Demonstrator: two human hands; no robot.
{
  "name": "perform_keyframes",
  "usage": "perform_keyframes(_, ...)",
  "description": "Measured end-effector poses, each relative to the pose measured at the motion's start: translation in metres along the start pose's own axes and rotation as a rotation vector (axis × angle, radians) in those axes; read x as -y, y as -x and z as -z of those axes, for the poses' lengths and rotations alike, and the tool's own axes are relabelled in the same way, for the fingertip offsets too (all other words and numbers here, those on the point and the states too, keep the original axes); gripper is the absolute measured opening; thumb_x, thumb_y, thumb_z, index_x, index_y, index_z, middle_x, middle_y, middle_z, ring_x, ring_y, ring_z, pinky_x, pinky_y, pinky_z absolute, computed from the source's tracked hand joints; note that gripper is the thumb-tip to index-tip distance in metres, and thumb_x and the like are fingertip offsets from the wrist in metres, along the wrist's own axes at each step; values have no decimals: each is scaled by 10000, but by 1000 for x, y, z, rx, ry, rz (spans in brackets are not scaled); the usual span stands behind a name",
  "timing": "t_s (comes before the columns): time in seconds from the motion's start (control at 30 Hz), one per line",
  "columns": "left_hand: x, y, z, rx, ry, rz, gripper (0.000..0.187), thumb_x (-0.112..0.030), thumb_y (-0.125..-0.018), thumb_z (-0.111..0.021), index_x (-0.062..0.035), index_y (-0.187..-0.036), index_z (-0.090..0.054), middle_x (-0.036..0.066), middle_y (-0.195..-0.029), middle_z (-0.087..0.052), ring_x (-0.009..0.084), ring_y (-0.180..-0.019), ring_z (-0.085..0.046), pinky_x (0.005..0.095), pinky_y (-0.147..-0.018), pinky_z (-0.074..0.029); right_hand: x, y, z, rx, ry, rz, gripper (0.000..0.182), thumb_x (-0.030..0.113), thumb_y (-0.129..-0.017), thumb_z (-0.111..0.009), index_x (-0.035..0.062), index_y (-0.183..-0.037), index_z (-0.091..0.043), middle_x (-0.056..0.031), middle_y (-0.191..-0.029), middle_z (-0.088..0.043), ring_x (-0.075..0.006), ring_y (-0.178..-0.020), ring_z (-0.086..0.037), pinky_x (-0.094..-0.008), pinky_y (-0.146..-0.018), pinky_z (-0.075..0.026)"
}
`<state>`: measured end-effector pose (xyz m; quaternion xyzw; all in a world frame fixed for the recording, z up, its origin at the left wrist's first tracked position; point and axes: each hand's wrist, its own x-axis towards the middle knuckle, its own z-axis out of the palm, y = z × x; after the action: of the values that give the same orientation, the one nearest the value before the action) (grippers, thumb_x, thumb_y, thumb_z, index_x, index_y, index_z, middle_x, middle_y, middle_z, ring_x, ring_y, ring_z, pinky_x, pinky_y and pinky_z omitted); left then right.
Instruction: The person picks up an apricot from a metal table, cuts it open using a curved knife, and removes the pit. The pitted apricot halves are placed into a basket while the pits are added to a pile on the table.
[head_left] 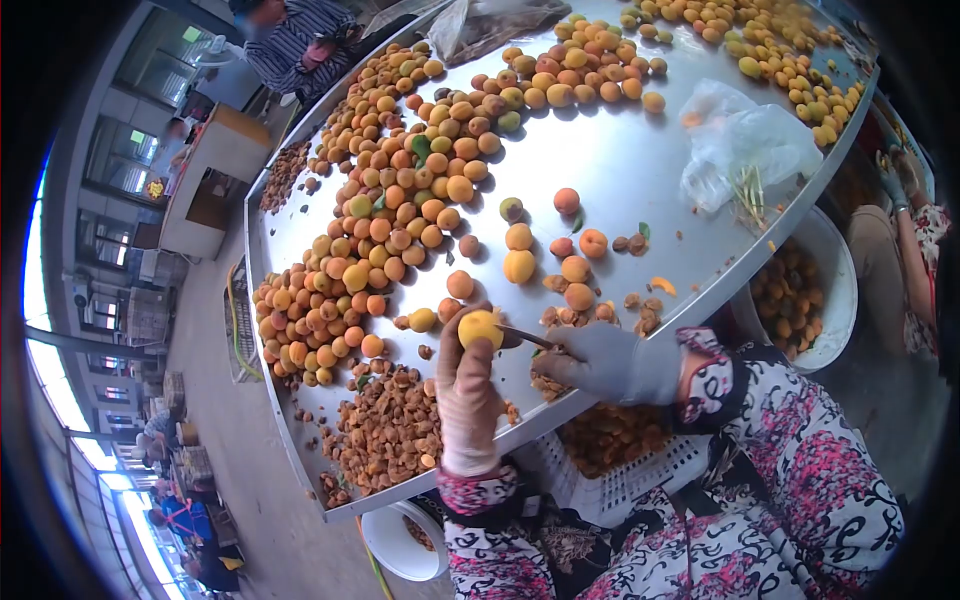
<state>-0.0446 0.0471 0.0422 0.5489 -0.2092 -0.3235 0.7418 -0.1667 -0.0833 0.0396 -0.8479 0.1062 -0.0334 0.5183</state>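
One yellow apricot (481,328) is held at the near side of the metal table (575,150), above its surface, pinched between the thumb and fingers of the left hand (466,405). A knife (526,337) is gripped by its handle in the closed, grey-gloved right hand (612,364); its blade is directed at the side of the fruit. Whether the skin has been entered cannot be told.

Handling, as judged: the fruit is expected to be light, with thin skin and flesh that gives under pressure. Bruising or splitting would be likely if it were squeezed hard; juice, if released, would make the surface slippery. Hold is best taken around the widest part, with broad, light finger contact on opposite sides, and the side facing the blade left uncovered. The knife is judged stiff and light; hold should be taken on the handle only, the edge being a hazard to the left fingertips, which are placed close to it.

Surroundings: a large heap of apricots (385,215) is spread beyond the hands. Brown, wrinkled pieces (385,430) are piled to the left; these are judged firmer and less easily harmed. Two loose yellow fruits (518,266) are seen beyond the knife, resting close together.
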Motion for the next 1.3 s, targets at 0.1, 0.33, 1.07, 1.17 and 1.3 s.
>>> perform_keyframes(0.1, 22, -3, -20, -27, 707, 222, 450, -384, -880, -530, -18, -1141, -514, 103, -1062, -576, 278, -918, -572, 455, -881, -437, -7, -7, -25, -154, -126, -45, 397, 417, -892, -465, 31, -952, -536, -208, -818, -606, -369, -802, -601, -435, -677, -465)
perform_keyframes(0.33, 6, -11, -16, -19, -28, -65, 460, -375, -889, -519, -28, -1189, -489, 107, -1140, -536, 231, -965, -546, 365, -882, -439, 6, -13, 7, -28, -65, -141, 365, 393, -899, -474, 35, -936, -539, -201, -814, -611, -360, -775, -608, -425, -652, -475)
perform_keyframes(1.07, 16, -5, -27, -132, 283, 132, 458, -383, -898, -520, -37, -1192, -460, 61, -906, -594, 168, -855, -565, 305, -813, -455, 0, -15, -27, -189, -134, -96, 329, 349, -902, -466, 36, -996, -508, -208, -812, -591, -379, -782, -590, -421, -651, -469)
perform_keyframes(1.17, 24, -10, -17, -151, 135, 4, 422, -354, -903, -523, -30, -1168, -472, 70, -995, -575, 154, -857, -559, 291, -791, -464, 0, -13, -22, -145, -27, -108, 423, 435, -905, -424, 68, -1102, -496, -209, -822, -605, -378, -752, -595, -438, -642, -479)
perform_keyframes(1.3, 19, -9, -24, -215, 64, -94, 401, -318, -905, -526, -25, -1173, -472, 74, -1071, -551, 144, -865, -551, 279, -778, -467, 5, -13, -24, -136, -28, -125, 431, 429, -906, -426, 73, -1139, -490, -215, -821, -604, -380, -756, -595, -437, -640, -481)
